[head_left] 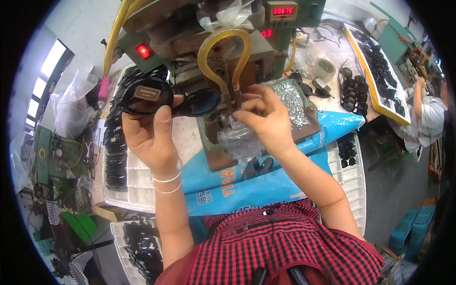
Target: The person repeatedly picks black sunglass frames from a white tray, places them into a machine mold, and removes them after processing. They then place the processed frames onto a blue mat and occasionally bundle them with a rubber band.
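My left hand [154,137] is closed on a pair of black sunglasses [159,97], thumb in front and fingers behind. A brown label sticks to one dark lens; the other lens reaches toward the press [256,54]. At the metal fixture [223,118] under the press, my right hand [270,121] has its thumb and index finger bent close together. Whatever lies between those fingertips is too small to make out. A loop of yellow hose [249,47] hangs just above. Clear plastic film [242,142] drapes over the fixture's front.
Small silvery metal parts fill a tray [308,126] beside my right hand. Blue plastic sheeting [209,178] covers the bench front. Stacked black frames [116,156] stand at left; a yellow-edged tray [373,90] of dark pieces lies at right. Another person [430,118] works at far right.
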`<move>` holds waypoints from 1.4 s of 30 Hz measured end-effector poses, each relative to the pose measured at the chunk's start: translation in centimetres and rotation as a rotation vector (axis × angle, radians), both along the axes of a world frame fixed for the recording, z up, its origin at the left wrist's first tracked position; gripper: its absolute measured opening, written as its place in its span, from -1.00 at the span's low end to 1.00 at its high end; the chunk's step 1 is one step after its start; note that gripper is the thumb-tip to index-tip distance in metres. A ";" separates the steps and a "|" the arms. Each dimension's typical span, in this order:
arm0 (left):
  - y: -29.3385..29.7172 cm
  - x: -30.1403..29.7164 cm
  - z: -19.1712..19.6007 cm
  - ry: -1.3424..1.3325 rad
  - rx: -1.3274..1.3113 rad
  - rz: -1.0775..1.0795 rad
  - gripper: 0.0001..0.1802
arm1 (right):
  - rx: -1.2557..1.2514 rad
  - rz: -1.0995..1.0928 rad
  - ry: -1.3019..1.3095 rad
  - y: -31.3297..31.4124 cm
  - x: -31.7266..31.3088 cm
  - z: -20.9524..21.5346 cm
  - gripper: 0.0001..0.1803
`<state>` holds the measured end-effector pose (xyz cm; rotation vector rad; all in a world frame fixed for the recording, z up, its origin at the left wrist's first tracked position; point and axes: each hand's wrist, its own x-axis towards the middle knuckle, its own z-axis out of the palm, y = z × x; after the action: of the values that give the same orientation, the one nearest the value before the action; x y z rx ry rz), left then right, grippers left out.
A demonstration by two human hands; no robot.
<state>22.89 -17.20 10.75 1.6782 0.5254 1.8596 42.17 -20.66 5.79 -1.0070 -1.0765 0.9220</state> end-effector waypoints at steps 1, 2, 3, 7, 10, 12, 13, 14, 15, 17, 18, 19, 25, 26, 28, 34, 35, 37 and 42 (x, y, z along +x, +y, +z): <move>0.0 0.0 0.3 -0.002 -0.013 0.006 -0.63 | -0.010 0.009 0.018 0.1 0.0 0.0 -0.36; -0.1 -0.1 0.3 -0.003 -0.038 0.016 -0.63 | -0.016 0.000 0.032 -0.2 -0.2 0.0 -0.36; -0.2 0.1 0.2 -0.016 -0.041 0.041 -0.59 | -0.022 -0.010 0.046 -0.7 -0.3 0.3 -0.36; -2.3 -0.2 -1.4 0.126 0.094 0.011 -0.64 | 0.006 0.049 -0.100 -2.8 1.3 0.7 -0.47; -2.8 0.0 -3.7 0.543 0.399 -0.022 -0.65 | 0.088 -0.413 -0.994 -0.9 6.8 -3.9 -0.62; -3.1 1.1 -4.0 0.740 0.648 0.082 -0.77 | -0.118 -0.552 -1.295 -0.5 9.5 -7.1 -0.67; -3.3 1.7 -3.6 0.778 0.682 0.051 -0.76 | -0.073 -0.590 -1.317 -0.3 10.0 -8.1 -0.74; -3.3 2.2 -3.4 0.817 0.713 0.026 -0.74 | -0.028 -0.573 -1.274 -0.1 10.5 -8.6 -0.76; -2.7 2.6 -4.0 0.815 0.785 0.059 -0.75 | 0.016 -0.556 -1.230 0.2 10.8 -9.0 -0.78; -2.4 2.9 -4.7 0.792 0.802 0.055 -0.74 | 0.094 -0.555 -1.155 0.6 11.4 -9.2 -0.86; -2.3 2.9 -4.8 0.783 0.813 0.056 -0.74 | 0.099 -0.561 -1.136 0.6 11.5 -9.2 -0.86; -2.5 2.7 -4.8 0.790 0.795 0.062 -0.72 | 0.105 -0.565 -1.116 0.4 11.3 -9.3 -0.87; -2.3 2.2 -4.8 0.808 0.797 0.039 -0.80 | 0.151 -0.494 -1.098 1.1 11.6 -9.4 -0.84; -2.3 2.1 -4.9 0.826 0.791 0.032 -0.80 | 0.146 -0.502 -1.093 1.0 11.6 -9.3 -0.83; -2.6 2.1 -5.2 0.777 0.784 0.075 -0.80 | 0.100 -0.469 -1.026 1.1 11.4 -9.0 -0.81; -3.8 -2.5 -6.6 0.886 0.585 0.540 -0.80 | 0.032 -0.542 -0.928 0.0 11.4 -9.2 -0.82; -2.5 -4.8 -6.8 0.855 0.467 0.654 -0.80 | 0.032 -0.537 -0.915 -0.4 11.5 -9.4 -0.82; 2.1 -8.6 -6.4 0.953 0.213 0.808 -0.80 | 0.013 -0.536 -0.907 -0.9 11.8 -9.1 -0.80; 10.7 -16.9 -13.3 1.437 0.292 0.890 -0.91 | 0.033 -0.503 -0.822 0.5 10.3 -7.9 -0.82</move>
<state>5.96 -6.51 -2.51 3.1662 1.8231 0.7621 52.49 -20.16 -2.15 -1.5944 -1.3932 0.0501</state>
